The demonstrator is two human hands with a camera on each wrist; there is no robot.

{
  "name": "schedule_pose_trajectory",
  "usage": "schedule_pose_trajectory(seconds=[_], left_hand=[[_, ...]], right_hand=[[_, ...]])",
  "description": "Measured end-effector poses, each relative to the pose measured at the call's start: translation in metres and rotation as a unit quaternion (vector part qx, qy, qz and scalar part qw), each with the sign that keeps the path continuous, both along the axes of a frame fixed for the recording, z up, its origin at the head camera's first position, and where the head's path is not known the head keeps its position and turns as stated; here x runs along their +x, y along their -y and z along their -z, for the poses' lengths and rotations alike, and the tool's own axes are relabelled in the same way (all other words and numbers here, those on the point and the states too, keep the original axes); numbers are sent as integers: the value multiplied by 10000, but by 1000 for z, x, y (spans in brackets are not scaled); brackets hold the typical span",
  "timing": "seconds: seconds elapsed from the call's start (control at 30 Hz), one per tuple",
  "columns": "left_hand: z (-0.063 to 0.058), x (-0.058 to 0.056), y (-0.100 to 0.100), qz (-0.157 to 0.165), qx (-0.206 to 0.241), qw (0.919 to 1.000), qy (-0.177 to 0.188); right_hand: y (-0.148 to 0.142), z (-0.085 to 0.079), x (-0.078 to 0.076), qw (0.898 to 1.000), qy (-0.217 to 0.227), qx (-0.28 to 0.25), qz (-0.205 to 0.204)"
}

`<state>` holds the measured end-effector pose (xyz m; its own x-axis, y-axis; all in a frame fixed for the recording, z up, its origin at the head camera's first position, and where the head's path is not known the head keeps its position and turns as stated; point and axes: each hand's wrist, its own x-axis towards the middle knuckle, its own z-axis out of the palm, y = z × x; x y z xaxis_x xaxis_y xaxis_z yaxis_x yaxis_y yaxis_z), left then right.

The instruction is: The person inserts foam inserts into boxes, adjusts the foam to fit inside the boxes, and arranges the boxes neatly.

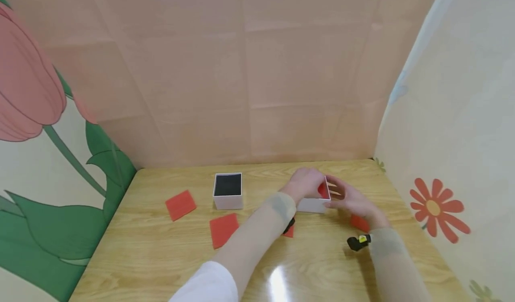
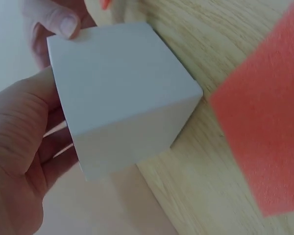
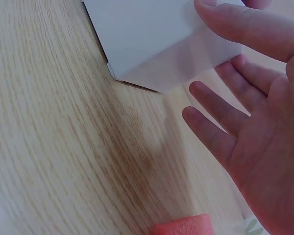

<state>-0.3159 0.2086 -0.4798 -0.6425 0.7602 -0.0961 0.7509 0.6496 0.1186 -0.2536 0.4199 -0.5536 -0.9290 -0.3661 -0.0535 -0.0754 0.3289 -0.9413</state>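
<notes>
A white open-topped box (image 1: 313, 206) stands on the table at right of centre, with a red piece (image 1: 323, 191) showing inside it. My left hand (image 1: 307, 183) reaches over its top. In the left wrist view the left fingers (image 2: 56, 147) go in past the rim, and their tips are hidden by the wall; I cannot tell whether they grip anything. My right hand (image 1: 352, 201) holds the box from the right side. Its thumb (image 3: 235, 22) lies on the front wall and the index finger is round by the far side, while the other fingers are spread loosely.
Left of the hands stands a second white box (image 1: 228, 201) with a dark inside. Flat red squares lie on the wooden table (image 1: 161, 257): one at far left (image 1: 180, 205), another nearer (image 1: 224, 230), others partly behind the left forearm and right hand. A pink-beige cloth (image 1: 241, 91) hangs behind.
</notes>
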Motion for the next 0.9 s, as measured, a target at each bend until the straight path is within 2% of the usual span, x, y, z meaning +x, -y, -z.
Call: schedule_pose_trajectory(seconds=[0.13,0.23,0.4,0.53,0.77,0.9], left_hand=[[-1,-6,5,373,-15,9993,-4],[-3,-9,9,505,-92,9987,69],[-3,-11,12,578,-201,9981,116],[-3,-14,18,595,-232,9979,85],[-3,-17,23,437,-266,9987,51],[-4,-19,31,493,-164,9985,180]], right_hand=[[1,0,0,10000,-18,75,60],[4,-1,1,9999,-18,78,75],[8,1,2,10000,-35,22,40],[12,3,-4,9999,-93,29,-39],[18,2,-14,9998,-127,-27,-138],[20,3,-17,9999,-78,27,-129]])
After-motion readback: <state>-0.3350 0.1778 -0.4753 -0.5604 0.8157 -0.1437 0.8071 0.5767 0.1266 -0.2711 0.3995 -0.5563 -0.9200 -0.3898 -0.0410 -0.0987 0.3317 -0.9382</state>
